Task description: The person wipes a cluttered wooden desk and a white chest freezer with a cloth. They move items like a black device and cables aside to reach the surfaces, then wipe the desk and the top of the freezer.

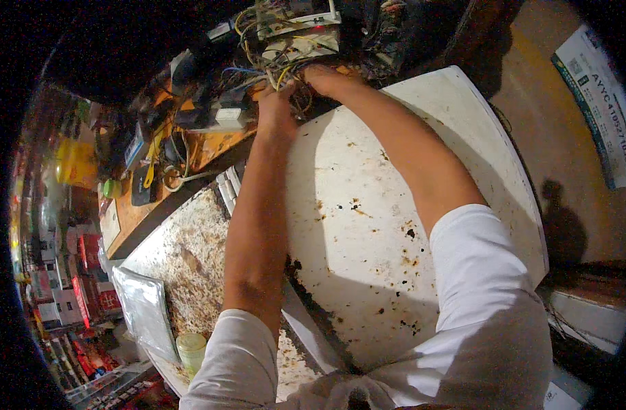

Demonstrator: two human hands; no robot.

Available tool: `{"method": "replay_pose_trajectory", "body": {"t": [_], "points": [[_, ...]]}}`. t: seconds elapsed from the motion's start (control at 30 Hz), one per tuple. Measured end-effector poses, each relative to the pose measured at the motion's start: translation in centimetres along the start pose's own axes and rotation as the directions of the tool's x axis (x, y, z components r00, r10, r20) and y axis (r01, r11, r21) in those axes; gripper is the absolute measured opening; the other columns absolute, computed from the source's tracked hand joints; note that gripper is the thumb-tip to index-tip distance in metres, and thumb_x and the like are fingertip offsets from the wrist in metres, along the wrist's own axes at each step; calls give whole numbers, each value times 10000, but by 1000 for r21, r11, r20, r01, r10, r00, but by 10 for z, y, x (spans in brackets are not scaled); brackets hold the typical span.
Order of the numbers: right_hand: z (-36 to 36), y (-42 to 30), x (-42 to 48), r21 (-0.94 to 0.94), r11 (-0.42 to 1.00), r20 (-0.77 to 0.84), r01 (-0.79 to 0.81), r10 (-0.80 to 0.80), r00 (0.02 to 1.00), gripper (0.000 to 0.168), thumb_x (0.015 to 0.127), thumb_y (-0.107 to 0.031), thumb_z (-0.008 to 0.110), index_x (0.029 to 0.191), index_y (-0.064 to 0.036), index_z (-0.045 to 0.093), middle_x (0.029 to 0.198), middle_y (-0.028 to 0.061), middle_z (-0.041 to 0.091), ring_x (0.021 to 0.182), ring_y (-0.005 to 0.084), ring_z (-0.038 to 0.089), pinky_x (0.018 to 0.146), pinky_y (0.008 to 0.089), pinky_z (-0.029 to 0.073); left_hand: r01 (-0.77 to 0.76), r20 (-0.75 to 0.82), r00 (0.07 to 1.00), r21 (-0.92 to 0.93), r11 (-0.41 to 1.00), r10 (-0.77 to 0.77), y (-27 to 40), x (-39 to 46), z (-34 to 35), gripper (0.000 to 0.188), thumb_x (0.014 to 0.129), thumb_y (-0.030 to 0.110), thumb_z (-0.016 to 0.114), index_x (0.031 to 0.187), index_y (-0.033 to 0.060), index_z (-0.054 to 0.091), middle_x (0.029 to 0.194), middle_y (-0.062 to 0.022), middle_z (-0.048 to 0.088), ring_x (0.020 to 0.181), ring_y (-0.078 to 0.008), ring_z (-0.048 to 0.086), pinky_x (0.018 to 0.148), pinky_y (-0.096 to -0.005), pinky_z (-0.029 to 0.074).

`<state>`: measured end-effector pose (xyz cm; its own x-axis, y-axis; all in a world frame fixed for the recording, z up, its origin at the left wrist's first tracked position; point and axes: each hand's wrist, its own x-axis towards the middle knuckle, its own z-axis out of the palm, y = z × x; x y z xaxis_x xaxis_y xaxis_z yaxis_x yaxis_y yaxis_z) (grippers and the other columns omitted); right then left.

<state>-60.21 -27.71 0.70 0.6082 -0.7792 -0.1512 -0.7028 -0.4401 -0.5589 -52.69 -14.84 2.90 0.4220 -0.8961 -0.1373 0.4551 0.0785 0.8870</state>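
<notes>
Both my arms stretch out over a rust-spotted white metal panel towards a tangle of cables. My left hand is at the near side of the bundle, its fingers around several thin cables, white and yellow among them. Close by on the right, my right hand reaches into the same tangle, and its fingertips are hidden behind wires. Just beyond the hands sit white network boxes, one with a small red light and an antenna. A small white box lies left of my left wrist.
A wooden tabletop on the left carries a yellow-handled tool, a dark phone-like slab and a coiled cord. Nearer stand a clear plastic packet and a lidded jar. Shelves of packaged goods fill the far left.
</notes>
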Motion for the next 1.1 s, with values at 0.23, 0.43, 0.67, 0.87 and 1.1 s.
{"method": "replay_pose_trajectory", "body": {"t": [0.23,0.43,0.67,0.87,1.1], "points": [[-13,-5,-35,-514,836,-37,190,-242,969,345,874,-177,411,1170,-51,535,1235,179,519,1159,320,488,964,428,391,-11,11,1000,-12,1000,12,-4,7,-18,61,868,78,565,928,65,556,789,-45,596,661,-183,571,539,-328,457],[-30,5,-61,-606,765,93,218,-204,975,304,773,-18,518,1070,-18,580,1057,199,595,993,353,573,820,435,472,30,-15,999,-12,999,-31,6,-8,-16,57,858,41,565,915,48,562,822,-62,616,722,-190,603,577,-348,491],[-15,6,-46,-353,835,-11,423,-456,890,222,728,46,497,913,16,615,905,248,603,890,387,593,764,462,455,-33,-15,999,4,999,33,-4,3,-22,76,851,47,564,927,46,572,828,-51,605,718,-167,571,618,-325,459],[7,-24,-11,-409,870,-3,274,-302,953,198,724,19,524,885,29,638,881,239,633,821,375,630,690,446,493,-6,-136,991,22,1000,9,-3,-1,-17,96,828,55,577,923,47,589,798,-31,573,711,-150,509,630,-311,389],[20,-7,-5,-5,974,-210,229,-225,952,196,697,48,521,849,37,644,864,259,625,821,381,627,707,452,483,40,-94,995,-59,997,-45,-9,15,-22,121,827,38,571,947,29,588,836,-64,623,703,-196,591,598,-332,472]]}}
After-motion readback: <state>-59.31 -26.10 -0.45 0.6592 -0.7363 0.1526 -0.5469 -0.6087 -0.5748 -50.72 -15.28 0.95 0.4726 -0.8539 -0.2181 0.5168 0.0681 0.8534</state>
